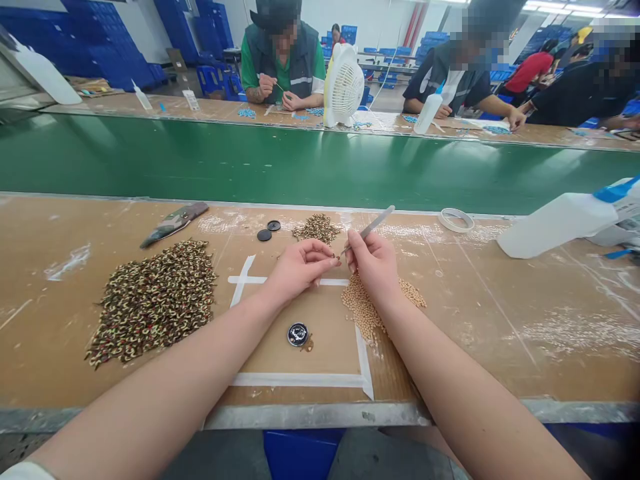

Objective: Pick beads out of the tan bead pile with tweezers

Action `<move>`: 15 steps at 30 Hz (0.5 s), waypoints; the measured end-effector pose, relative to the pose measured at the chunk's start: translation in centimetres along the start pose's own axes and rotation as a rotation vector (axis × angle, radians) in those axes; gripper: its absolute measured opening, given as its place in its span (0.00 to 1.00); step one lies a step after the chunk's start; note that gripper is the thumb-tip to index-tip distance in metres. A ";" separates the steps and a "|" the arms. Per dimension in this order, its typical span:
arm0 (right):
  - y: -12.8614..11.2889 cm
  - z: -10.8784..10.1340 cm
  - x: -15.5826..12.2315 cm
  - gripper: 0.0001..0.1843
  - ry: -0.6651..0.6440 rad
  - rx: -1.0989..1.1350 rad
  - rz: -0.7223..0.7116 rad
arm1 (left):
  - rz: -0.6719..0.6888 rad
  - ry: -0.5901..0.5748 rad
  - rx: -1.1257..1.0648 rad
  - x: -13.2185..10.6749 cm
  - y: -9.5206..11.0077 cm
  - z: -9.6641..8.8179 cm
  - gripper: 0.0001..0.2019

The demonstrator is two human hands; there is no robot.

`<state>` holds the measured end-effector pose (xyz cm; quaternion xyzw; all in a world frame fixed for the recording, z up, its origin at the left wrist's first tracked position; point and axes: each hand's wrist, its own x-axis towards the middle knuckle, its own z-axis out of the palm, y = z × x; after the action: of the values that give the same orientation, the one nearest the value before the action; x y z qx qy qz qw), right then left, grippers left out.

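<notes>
My left hand (pixel 303 270) is closed in a pinch on a small dark piece (pixel 338 259), too small to name. My right hand (pixel 373 267) grips grey metal tweezers (pixel 377 222), their tip pointing down-left at that piece. Under and beside my right wrist lies a pile of small beige beads (pixel 361 307). Beyond the hands is a small pile of patterned pieces (pixel 317 229); a much bigger pile of dark-and-cream curved pieces (pixel 155 300) spreads at the left. Nearer me, a small round cap with dark glossy liquid (pixel 298 335) sits inside a white tape outline (pixel 300 379).
Two black round caps (pixel 269 231) and a camouflage-patterned pouch (pixel 175 224) lie toward the back. To the right are a tape roll (pixel 456 220) and a tipped white bottle (pixel 555 223). Past the green belt (pixel 200 163), co-workers sit near a fan (pixel 344 85).
</notes>
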<state>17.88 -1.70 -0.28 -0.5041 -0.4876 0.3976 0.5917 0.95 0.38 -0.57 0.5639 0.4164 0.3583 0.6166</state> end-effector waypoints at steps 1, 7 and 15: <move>0.0 0.0 0.0 0.22 0.000 -0.003 0.000 | 0.000 -0.001 0.005 0.0 0.0 0.0 0.15; 0.2 0.0 0.0 0.22 -0.009 -0.002 -0.014 | -0.006 -0.002 0.009 0.0 -0.1 -0.1 0.16; 0.2 0.0 0.0 0.23 -0.019 -0.013 -0.022 | -0.001 -0.016 0.001 0.1 -0.3 -0.2 0.15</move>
<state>17.88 -1.63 -0.49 -0.4988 -0.5014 0.3928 0.5878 0.84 0.53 -0.90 0.5669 0.4121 0.3534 0.6196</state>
